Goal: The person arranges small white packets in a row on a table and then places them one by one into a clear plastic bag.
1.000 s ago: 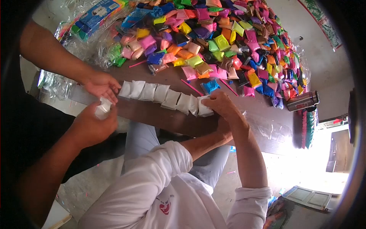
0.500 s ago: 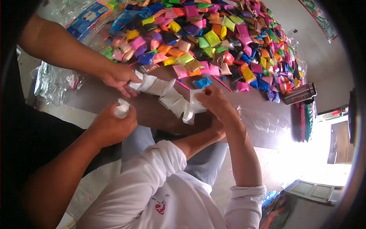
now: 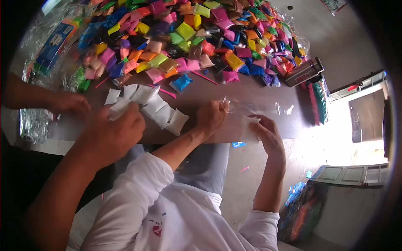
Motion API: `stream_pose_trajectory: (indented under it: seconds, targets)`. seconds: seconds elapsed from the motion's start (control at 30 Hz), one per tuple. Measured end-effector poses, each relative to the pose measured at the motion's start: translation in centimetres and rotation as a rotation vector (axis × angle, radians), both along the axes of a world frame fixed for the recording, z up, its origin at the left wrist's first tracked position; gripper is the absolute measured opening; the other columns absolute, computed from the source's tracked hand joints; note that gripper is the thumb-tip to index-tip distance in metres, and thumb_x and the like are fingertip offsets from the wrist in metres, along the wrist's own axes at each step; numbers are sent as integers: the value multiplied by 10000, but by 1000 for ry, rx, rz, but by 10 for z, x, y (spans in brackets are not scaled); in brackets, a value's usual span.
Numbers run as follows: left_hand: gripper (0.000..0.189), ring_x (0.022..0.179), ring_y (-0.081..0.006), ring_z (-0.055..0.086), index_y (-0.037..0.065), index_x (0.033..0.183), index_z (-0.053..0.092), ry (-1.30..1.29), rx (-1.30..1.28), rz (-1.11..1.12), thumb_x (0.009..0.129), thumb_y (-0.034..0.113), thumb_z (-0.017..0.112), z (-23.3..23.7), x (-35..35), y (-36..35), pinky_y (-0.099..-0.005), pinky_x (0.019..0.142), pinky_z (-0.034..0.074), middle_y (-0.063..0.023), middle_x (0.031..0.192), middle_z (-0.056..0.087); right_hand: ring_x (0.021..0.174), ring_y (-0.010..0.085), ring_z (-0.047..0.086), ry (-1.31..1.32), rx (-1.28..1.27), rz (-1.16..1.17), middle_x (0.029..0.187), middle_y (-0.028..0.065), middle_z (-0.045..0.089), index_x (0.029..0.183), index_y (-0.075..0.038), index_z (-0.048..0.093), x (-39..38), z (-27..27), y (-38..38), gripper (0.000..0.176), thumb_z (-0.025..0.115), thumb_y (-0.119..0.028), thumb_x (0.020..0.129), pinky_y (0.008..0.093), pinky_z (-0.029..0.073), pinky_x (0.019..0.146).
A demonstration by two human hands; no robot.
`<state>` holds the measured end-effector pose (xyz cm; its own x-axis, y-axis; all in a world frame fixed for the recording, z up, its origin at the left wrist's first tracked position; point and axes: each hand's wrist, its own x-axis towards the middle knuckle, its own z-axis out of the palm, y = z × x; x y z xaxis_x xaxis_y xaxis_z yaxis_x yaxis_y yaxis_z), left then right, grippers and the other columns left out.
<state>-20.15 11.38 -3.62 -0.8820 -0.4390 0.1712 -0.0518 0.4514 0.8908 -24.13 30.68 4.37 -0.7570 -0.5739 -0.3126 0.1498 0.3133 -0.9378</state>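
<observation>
My left hand is closed at the table's edge, pinching the near end of a clear plastic bag that lies flat to the right. My right hand grips a white packet between thumb and fingers, just below the bag. Left of my hands, several white packets lie in a bent, partly overlapping row. A co-worker's hand reaches over the left end of this row and hides part of it. The co-worker's other hand is blurred, further left.
Colourful small packets form a large heap across the back of the table. Pink sticks and a blue packet lie before it. A metal flask lies at the right. Crumpled clear plastic is at the left.
The view has shifted right. My right hand has left the row with a white packet, and my left hand has come up to the clear bag. The co-worker's near hand has moved onto the row.
</observation>
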Motion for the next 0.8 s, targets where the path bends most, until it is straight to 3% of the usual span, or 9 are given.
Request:
stream_pose_trajectory:
  seconds: [0.17,0.27,0.33,0.47,0.67,0.8]
  targets:
    - [418,617,-411,587,-23,659,575,-106,39,-15,883,327,524,8,-1,-6,-453,550,440,-252,626,549,749,95,521,235,-36,-139,858,51,596,1177,12,540,-8,6,-18,447,634,-245,824,247,418,657]
    - [391,703,-407,619,-9,725,628,-208,-9,-92,859,344,529,6,-2,-8,-476,641,485,-239,703,611,762,94,521,125,-160,-145,859,40,594,1207,9,518,-21,-5,-23,455,619,-238,838,242,415,673]
    - [397,694,-401,621,-9,692,624,-80,-196,-62,852,342,533,-7,-6,-6,-473,654,487,-249,689,602,719,65,484,176,-185,-207,832,9,568,1179,-4,546,-25,-7,-30,406,600,-233,848,220,384,622]
    - [403,686,-397,620,-8,672,625,-153,-129,-103,849,341,532,7,-1,-6,-468,659,488,-246,683,603,669,34,448,271,-261,-289,818,-16,561,1148,-7,572,-38,-14,-45,347,580,-214,868,193,356,560]
    - [402,667,-385,619,-7,675,630,-130,-109,-162,834,355,559,-2,-6,-11,-457,641,488,-229,678,607,724,69,523,208,-403,-417,891,10,602,1153,20,563,-50,-26,-61,347,598,-164,861,203,414,617]
    - [421,660,-374,622,-8,671,627,-193,-26,-154,835,375,566,7,-2,-10,-452,629,476,-233,673,600,699,102,547,446,-162,-424,783,47,598,1087,25,587,-52,-20,-68,346,617,-204,828,248,439,612]
